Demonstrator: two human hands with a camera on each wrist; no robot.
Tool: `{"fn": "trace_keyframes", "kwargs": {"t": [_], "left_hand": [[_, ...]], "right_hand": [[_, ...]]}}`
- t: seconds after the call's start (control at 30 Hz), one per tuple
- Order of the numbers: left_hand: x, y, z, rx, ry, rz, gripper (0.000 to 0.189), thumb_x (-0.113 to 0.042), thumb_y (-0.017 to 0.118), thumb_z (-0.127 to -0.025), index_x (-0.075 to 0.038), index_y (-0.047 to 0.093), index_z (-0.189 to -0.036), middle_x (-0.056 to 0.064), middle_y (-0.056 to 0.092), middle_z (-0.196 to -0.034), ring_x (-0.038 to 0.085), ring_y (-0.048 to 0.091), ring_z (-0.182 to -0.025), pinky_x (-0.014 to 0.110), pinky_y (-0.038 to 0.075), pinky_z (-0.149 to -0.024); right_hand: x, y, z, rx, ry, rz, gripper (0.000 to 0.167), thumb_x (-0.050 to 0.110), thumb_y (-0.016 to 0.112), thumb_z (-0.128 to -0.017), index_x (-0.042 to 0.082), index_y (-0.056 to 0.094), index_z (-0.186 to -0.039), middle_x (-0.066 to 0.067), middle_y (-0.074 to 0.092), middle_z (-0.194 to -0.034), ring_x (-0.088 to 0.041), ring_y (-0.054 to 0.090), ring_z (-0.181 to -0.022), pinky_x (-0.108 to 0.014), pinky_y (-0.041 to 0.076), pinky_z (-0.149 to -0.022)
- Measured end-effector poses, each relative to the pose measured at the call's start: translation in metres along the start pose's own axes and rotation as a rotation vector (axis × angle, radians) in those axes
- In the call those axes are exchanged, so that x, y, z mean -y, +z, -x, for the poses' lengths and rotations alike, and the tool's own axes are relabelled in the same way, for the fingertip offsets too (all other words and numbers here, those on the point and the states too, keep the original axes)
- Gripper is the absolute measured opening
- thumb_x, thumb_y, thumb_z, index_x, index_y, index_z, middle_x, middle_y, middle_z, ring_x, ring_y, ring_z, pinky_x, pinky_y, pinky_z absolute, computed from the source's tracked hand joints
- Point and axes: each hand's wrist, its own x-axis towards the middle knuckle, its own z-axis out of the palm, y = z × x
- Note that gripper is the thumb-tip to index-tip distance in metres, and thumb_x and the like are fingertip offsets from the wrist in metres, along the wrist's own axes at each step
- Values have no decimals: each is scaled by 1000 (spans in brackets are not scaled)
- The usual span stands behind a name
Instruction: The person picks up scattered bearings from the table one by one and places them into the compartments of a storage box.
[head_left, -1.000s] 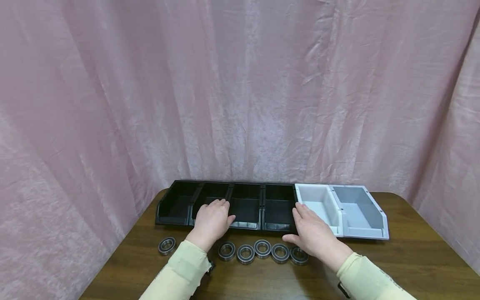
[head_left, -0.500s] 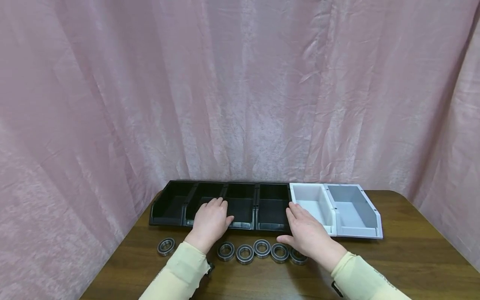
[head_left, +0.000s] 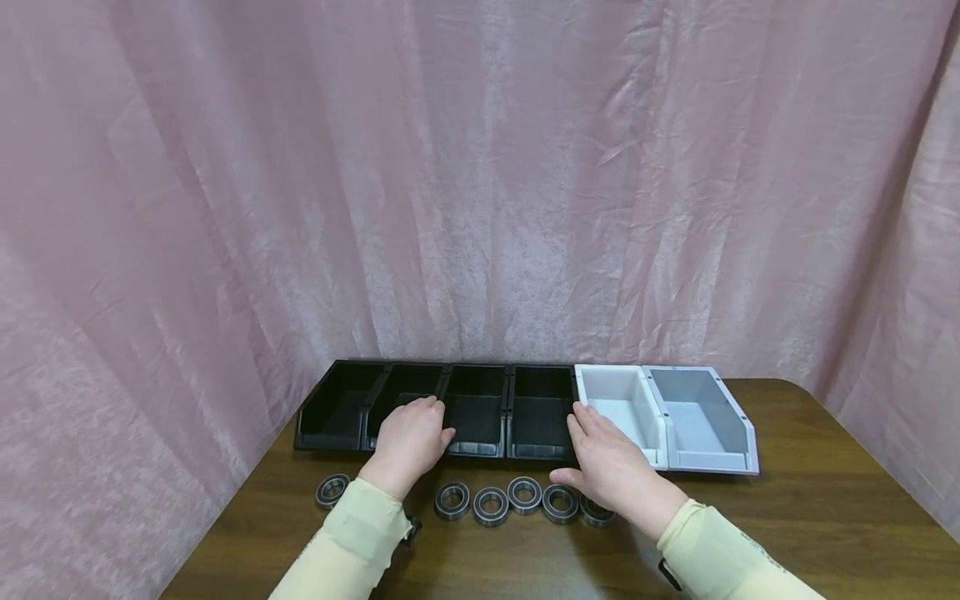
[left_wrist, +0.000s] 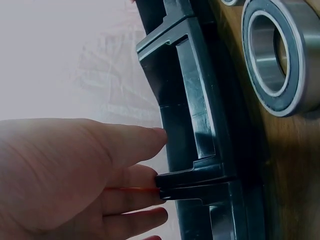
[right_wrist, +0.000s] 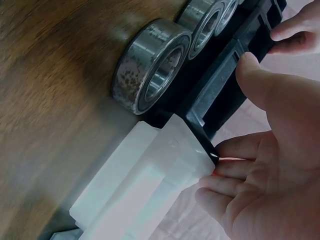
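A pink curtain (head_left: 480, 183) hangs behind a wooden table (head_left: 525, 567). In the head view, the left hand (head_left: 408, 437) extends palm down over the black bins (head_left: 476, 412). The right hand (head_left: 611, 462) reaches, fingers straight and thumb spread, to where they meet the white bin (head_left: 611, 384); the grey bin (head_left: 697, 417) lies farther right. Five bearings (head_left: 491, 507) lie between the hands, one outside the left. In the left wrist view, loosely straight fingers meet a black divider, thumb apart. In the right wrist view, straight fingers touch the black-white joint, grip wide.
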Motion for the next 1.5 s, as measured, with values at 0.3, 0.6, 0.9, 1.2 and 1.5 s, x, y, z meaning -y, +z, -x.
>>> {"fn": "trace_keyframes", "kwargs": {"t": [0.3,0.6,0.9,1.2,1.5], "left_hand": [[7,-7,-2,-11,7,-36,31,-27,89,-95,-1,81,-111,17,79,-125,33,77,-111,49,63,-96],[10,-16,-4,-2,1,-57,25,-29,88,-96,-5,81,-96,12,79,-103,30,76,-91,48,64,-87],[12,-16,-7,-7,-12,-58,23,-29,87,-97,-6,83,-94,10,78,-101,31,75,-92,48,63,-89],[14,-14,-4,44,-21,-56,24,-28,86,-98,-5,83,-101,12,78,-107,32,76,-93,49,63,-92],[18,-13,1,58,-21,-57,25,-30,86,-98,-6,82,-105,12,79,-110,33,73,-95,50,64,-80]], "right_hand": [[3,-1,-5,27,-5,-15,81,38,86,-97,-18,55,-147,-38,47,-161,-52,46,-151,-56,39,-124],[7,-6,-13,63,6,1,79,36,84,-99,-17,55,-149,-36,45,-163,-50,44,-153,-56,38,-125],[10,-6,-16,78,12,18,79,36,85,-99,-17,54,-149,-37,45,-163,-50,43,-154,-55,38,-126],[12,-5,-12,99,-1,1,81,35,86,-97,-17,54,-149,-37,44,-163,-51,42,-154,-57,37,-126],[14,-4,-9,92,-15,6,81,35,87,-97,-18,54,-149,-38,45,-163,-52,43,-153,-57,38,-125]]}}
